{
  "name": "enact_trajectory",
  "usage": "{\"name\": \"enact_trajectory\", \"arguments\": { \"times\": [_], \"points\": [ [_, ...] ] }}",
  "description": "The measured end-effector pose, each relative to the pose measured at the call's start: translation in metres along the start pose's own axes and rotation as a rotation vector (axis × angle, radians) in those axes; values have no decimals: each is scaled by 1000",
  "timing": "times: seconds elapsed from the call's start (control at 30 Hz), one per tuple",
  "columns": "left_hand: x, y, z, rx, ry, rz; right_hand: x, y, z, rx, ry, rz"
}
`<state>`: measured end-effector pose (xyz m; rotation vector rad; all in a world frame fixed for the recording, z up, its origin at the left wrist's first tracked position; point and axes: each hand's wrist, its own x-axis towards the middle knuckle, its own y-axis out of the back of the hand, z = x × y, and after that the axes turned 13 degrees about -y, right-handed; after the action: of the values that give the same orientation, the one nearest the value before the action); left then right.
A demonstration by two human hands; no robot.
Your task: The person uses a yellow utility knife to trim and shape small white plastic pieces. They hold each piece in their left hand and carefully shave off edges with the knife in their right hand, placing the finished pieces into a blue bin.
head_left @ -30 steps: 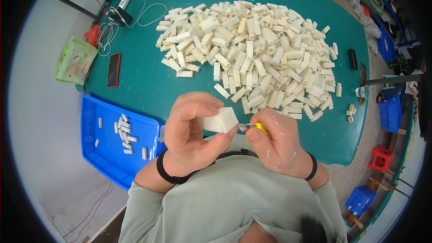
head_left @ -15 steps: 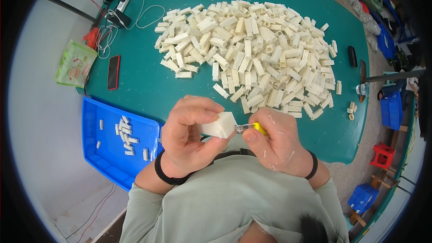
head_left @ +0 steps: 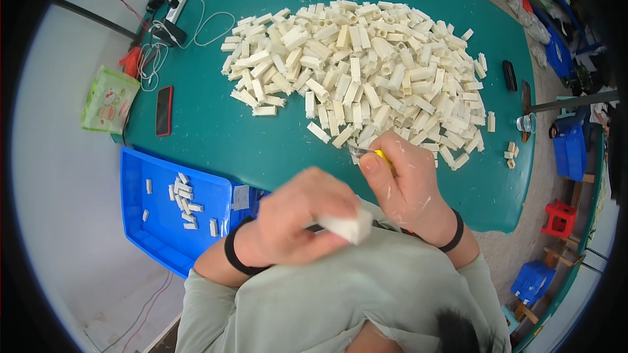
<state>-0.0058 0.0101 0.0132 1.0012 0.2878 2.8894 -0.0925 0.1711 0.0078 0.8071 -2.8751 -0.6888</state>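
Note:
My left hand (head_left: 301,216), smeared by motion, is closed around a white rectangular block (head_left: 353,225) low in front of my shirt. One end of the block sticks out past the fingers toward the right. My right hand (head_left: 409,183) grips a small yellow-handled knife (head_left: 382,157), thumb on top. Its thin metal blade points left, over the near edge of the heap, apart from the block. White shavings cling to the right hand. Beyond both hands, a large heap of hollow off-white plastic pieces (head_left: 366,59) covers much of the green table (head_left: 261,147).
At the left, a blue tray (head_left: 154,248) holds several white pieces (head_left: 185,196). A red-edged phone (head_left: 164,111), a power strip (head_left: 176,10) with cables and a green bag (head_left: 110,100) lie behind it. Several loose pieces (head_left: 511,151) and a black case (head_left: 509,76) are at the right.
My left hand has drawn the block away from the blade, down and to the right. My right hand has risen slightly with the knife, toward the heap.

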Motion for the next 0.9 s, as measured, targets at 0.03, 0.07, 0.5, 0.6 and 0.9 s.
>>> {"name": "enact_trajectory", "arguments": {
  "times": [0.03, 0.07, 0.5, 0.6, 0.9],
  "points": [
    [-1, 4, -5, 0, 55, 27, -1, 0, 1, 21, 3, -10],
    [-1, 8, -9, 1, 110, 54, -1, 0, 2, 42, 7, -20],
    [-11, 22, -15, -129, 191, 199, -2, -3, 3, 80, 94, -181],
    [-8, 30, -17, 3, 167, 66, -1, 0, 2, 72, 131, -186],
    [-9, 21, -20, -216, 111, 170, -1, -3, 0, 34, 212, -182]
  ]
}}
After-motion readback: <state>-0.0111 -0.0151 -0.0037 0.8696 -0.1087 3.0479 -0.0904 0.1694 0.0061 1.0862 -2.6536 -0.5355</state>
